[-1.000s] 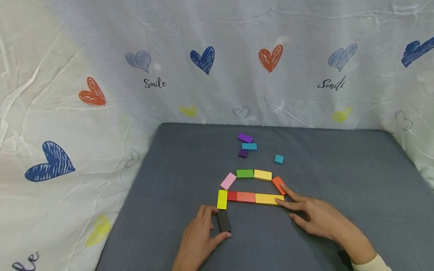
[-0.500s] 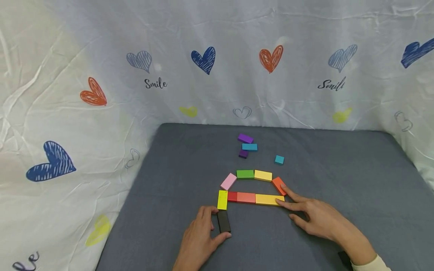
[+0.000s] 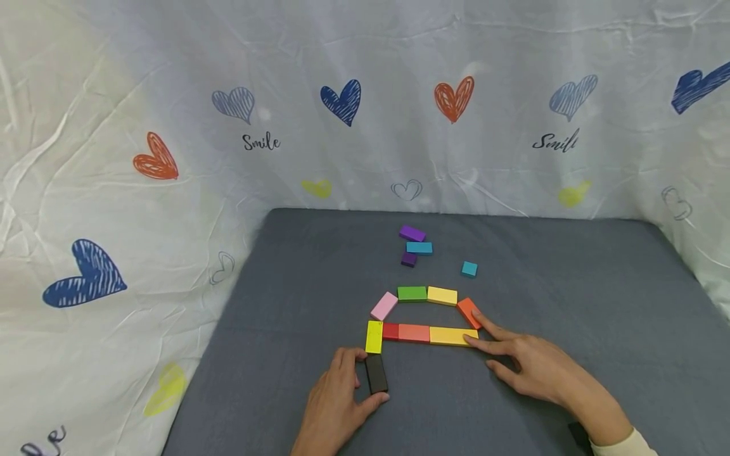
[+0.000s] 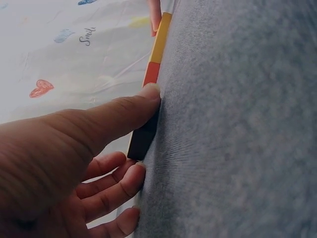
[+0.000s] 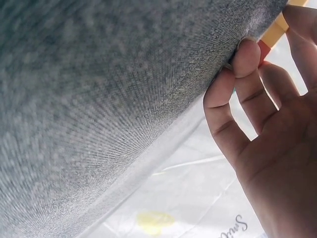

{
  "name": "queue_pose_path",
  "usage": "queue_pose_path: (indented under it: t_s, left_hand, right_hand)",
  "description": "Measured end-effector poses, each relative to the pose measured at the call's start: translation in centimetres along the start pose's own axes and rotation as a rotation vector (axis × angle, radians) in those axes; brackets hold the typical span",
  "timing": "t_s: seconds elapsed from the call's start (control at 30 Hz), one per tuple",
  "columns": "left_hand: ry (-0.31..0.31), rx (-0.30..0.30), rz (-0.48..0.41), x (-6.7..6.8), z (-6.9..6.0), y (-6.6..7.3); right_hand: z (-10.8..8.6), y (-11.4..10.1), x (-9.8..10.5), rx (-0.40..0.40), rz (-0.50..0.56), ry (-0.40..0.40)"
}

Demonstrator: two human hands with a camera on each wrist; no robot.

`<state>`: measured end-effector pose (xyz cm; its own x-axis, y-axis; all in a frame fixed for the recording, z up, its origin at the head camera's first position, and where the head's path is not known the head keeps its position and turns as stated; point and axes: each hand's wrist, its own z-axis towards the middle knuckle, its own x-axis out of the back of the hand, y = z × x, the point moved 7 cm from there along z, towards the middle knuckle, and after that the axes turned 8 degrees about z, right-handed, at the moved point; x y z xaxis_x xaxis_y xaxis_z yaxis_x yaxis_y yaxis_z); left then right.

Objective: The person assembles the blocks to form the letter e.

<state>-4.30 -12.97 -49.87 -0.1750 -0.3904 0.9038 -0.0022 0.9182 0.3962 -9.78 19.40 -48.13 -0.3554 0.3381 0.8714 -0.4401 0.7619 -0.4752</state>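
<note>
My left hand [image 3: 336, 399] grips a black rectangular block [image 3: 377, 373] on the cloth, thumb at its near end and a fingertip at its far end. Right beyond that end is a bright yellow block [image 3: 374, 337]. From it a row runs right: a red block [image 3: 390, 331], a salmon block [image 3: 413, 333] and a yellow-orange block [image 3: 450, 335]. My right hand [image 3: 530, 364] lies at the row's right end, fingers extended. One fingertip touches the yellow-orange block and another touches an orange block [image 3: 468, 311]. In the left wrist view, the thumb hides part of the black block [image 4: 142, 141].
A pink block [image 3: 384, 305], a green block [image 3: 412, 294] and a pale yellow block [image 3: 442, 295] arch behind the row. Farther back lie a purple block [image 3: 412, 233], a blue block [image 3: 419, 248], a dark purple block [image 3: 408, 259] and a teal block [image 3: 469, 269]. A patterned sheet [image 3: 399, 152] hangs behind.
</note>
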Motion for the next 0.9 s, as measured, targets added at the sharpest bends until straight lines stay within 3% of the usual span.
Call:
queue_pose_path:
  t_s: [0.17, 0.27, 0.4, 0.6, 0.77, 0.9]
  left_hand:
    - [0.005, -0.011, -0.079, 0.8, -0.8, -0.5]
    - [0.056, -0.017, -0.096, 2.3, -0.9, -0.8]
    - [0.175, -0.068, -0.079, 5.1, -0.5, -1.0]
    - [0.335, -0.212, -0.028, 10.0, 0.4, -0.6]
    - [0.402, -0.313, 0.034, 13.6, 1.2, 0.6]
    - [0.430, -0.357, 0.050, 15.4, 1.6, 1.6]
  right_hand:
    - [0.0, -0.1, -0.2, -0.005, 0.017, -0.014]
    - [0.0, -0.1, -0.2, -0.007, 0.019, -0.009]
    - [-0.2, 0.0, -0.1, -0.017, 0.018, 0.005]
    - [0.0, 0.1, 0.0, -0.034, 0.021, -0.022]
    - [0.1, 0.1, 0.0, -0.044, 0.028, -0.033]
    - [0.0, 0.1, 0.1, -0.047, 0.038, -0.035]
